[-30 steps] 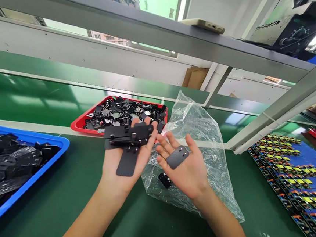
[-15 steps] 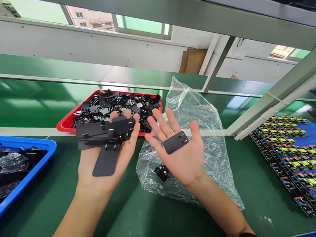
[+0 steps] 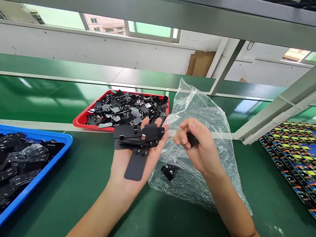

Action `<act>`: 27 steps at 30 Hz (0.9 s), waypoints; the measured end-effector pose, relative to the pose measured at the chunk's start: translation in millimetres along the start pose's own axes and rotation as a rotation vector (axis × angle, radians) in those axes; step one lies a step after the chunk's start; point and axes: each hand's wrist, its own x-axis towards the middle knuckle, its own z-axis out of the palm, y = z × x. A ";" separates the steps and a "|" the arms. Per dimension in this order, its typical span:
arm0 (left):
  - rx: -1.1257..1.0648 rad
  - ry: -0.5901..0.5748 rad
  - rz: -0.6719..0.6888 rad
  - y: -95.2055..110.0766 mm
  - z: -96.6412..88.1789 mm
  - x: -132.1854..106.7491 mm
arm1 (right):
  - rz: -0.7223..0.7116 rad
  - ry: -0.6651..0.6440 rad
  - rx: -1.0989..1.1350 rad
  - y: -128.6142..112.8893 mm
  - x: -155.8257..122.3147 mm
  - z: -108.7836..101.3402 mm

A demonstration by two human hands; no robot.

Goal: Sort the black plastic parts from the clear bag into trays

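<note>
My left hand [image 3: 135, 161] lies palm up over the green bench and cradles a stack of flat black plastic plates [image 3: 137, 140], with one plate hanging down across the palm. My right hand [image 3: 197, 144] is turned over just to its right, fingers curled around a single black plate [image 3: 192, 139] that only partly shows. Both hands hover in front of a crumpled clear plastic bag [image 3: 202, 118], which has one small black part [image 3: 169, 171] lying inside it.
A red tray [image 3: 80, 119] heaped with black parts stands behind the hands. A blue bin [image 3: 40, 169] of black parts sits at the left. Rows of yellow-and-black components on a blue tray [image 3: 302, 157] fill the right. A metal shelf frame [image 3: 284, 103] slants overhead.
My right hand was open and palm up with one plate resting on it; it has now turned over and closed on that plate. The left hand still holds its stack.
</note>
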 end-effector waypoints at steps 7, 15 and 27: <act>0.036 0.033 -0.027 -3.4 -0.1 -6.2 | -0.304 -0.116 -0.879 -6.5 -1.6 -4.1; -0.007 -0.008 -0.043 -9.6 4.9 -10.5 | -0.316 -0.127 -0.935 -2.1 0.2 -6.5; 0.015 0.017 -0.052 -7.9 0.9 -7.3 | -0.382 -0.131 -1.017 -15.6 1.8 -17.4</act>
